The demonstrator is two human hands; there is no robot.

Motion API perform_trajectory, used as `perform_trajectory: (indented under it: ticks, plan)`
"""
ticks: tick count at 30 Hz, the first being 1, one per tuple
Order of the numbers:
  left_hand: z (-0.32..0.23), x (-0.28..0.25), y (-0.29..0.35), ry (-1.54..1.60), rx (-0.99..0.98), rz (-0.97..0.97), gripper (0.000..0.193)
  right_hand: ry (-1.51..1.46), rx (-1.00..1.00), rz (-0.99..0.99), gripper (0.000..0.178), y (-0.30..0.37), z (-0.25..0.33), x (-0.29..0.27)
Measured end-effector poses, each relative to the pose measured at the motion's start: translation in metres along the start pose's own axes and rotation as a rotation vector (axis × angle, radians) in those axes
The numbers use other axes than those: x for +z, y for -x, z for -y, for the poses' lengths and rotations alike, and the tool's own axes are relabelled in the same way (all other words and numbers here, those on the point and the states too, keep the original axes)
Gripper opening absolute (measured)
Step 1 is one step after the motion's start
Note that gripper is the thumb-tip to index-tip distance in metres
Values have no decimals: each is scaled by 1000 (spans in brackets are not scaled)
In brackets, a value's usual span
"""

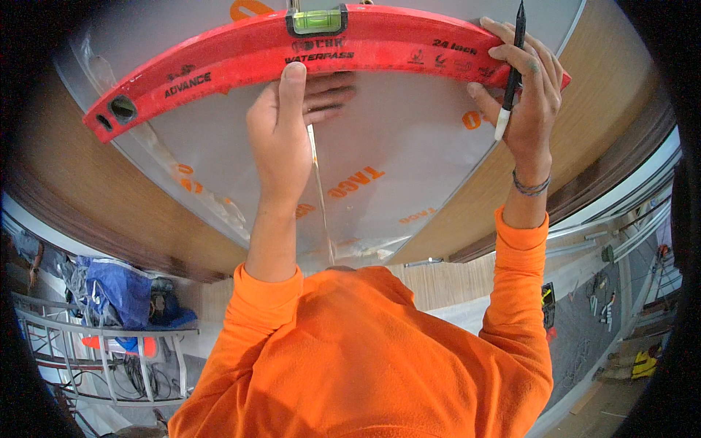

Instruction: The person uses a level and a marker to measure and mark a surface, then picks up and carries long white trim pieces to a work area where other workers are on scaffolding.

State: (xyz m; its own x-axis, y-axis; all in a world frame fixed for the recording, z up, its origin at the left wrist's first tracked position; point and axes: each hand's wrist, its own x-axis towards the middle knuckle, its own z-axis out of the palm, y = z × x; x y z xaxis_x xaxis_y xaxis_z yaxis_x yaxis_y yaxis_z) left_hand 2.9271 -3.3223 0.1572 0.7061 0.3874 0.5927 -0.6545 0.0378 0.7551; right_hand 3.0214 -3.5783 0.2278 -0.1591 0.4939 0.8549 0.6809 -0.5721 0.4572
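Observation:
A long red spirit level lies across a grey film-covered panel, bowed by the lens. The green bubble vial sits at the middle of its upper edge. My left hand grips the level's lower edge near the middle, thumb on its front face and fingers underneath, partly hidden. With my right hand I hold its right end, fingers over the top edge and thumb below. A slim black pencil with a white end is tucked between my right fingers, its pointed tip upward.
Wood-toned surfaces flank the panel on both sides. At lower left stands a metal ladder-like frame near a blue sheet or bag. Tools lie on the floor at lower right, with a yellow item farther down.

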Motion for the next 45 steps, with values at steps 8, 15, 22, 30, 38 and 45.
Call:
perform_trajectory:
  ticks: [8,15,22,30,38,45]
  plan:
    - [3,0,-1,-12,19,-3,53,-7,-16,-5,51,3,-3,2]
    - [1,-1,0,-13,6,-3,52,-4,-4,-1,52,3,-2,2]
    - [0,0,-1,-13,6,0,52,-10,2,-11,52,1,-2,2]
    - [1,-1,0,-19,6,-1,52,8,5,-16,51,1,0,1]
    - [2,0,0,-5,5,-3,53,2,14,2,51,2,0,0]
    - [3,0,0,-16,9,-8,54,8,-1,-9,50,2,-1,1]
